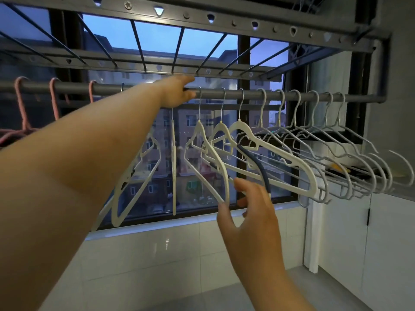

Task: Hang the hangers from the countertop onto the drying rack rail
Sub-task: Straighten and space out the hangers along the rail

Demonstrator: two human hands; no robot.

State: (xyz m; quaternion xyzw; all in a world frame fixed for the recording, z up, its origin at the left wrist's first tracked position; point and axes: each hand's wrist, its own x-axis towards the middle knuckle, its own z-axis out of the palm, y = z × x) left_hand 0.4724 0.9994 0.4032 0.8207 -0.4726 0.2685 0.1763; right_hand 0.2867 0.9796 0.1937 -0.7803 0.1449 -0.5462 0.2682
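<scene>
the left hand (177,92) is up at the drying rack rail (251,94), fingers over the top and thumb beneath, curled about the hook of an edge-on hanger (173,164) that hangs straight down from it. that looks like the hanger being seated now: the grip stays at the hook so it can be steered over the bar and not slip off.

the right hand (251,212) is lower, fingers loosely spread and holding nothing, its thumb tip just by the bottom corner of the nearest white hanger (199,126). i judge it is there to steady that hanger, or keep it clear, so the neighbours do not tangle with the one going on.

along the rail to the right hang more white hangers and then a row of grey wire hangers (297,104), all tilted the same way; pink hangers (20,102) sit at the far left. the counter is out of view, so i cannot tell how many remain to hang.
</scene>
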